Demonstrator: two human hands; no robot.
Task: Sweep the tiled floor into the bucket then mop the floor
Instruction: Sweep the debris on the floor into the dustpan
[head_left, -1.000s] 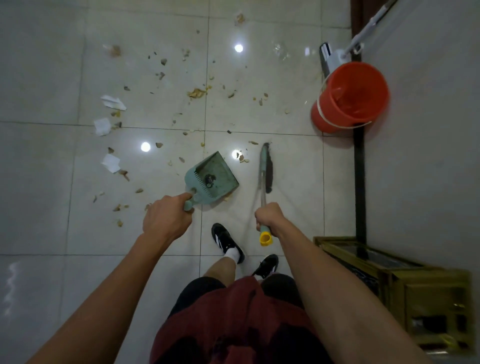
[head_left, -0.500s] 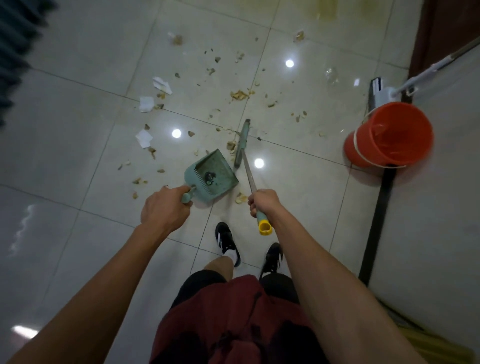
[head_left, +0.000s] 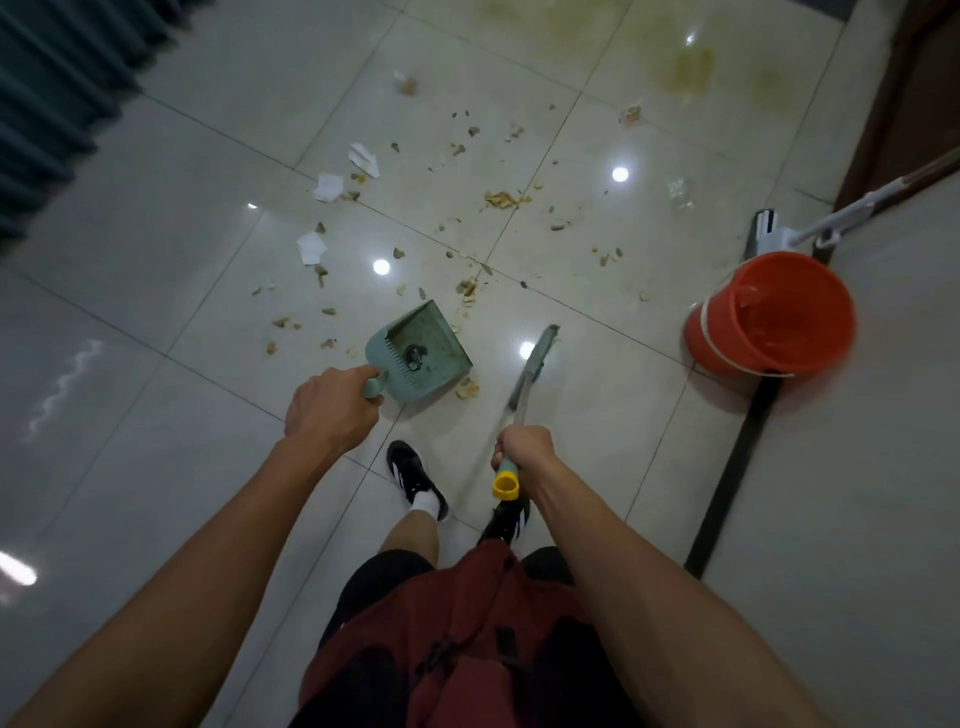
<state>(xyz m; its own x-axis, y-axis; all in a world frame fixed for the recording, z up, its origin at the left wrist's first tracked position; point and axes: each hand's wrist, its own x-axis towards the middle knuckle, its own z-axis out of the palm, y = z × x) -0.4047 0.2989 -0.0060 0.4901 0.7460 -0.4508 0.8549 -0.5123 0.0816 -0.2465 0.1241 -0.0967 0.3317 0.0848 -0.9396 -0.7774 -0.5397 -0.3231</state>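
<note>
You're early in the sweep — left hand (head_left: 332, 408) gripping the dustpan (head_left: 421, 353) handle, right hand (head_left: 524, 449) wrapped round the broom (head_left: 530, 371), scraps (head_left: 501, 199) strewn far across the tiles, bucket (head_left: 769, 317) right — mop (head_left: 852, 210) untouched.

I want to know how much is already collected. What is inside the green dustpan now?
Inside the green dustpan one small dark clump lies near the comb teeth, on a dusty base. Most scraps are on the tiled floor. The floor under the pan is covered.
</note>
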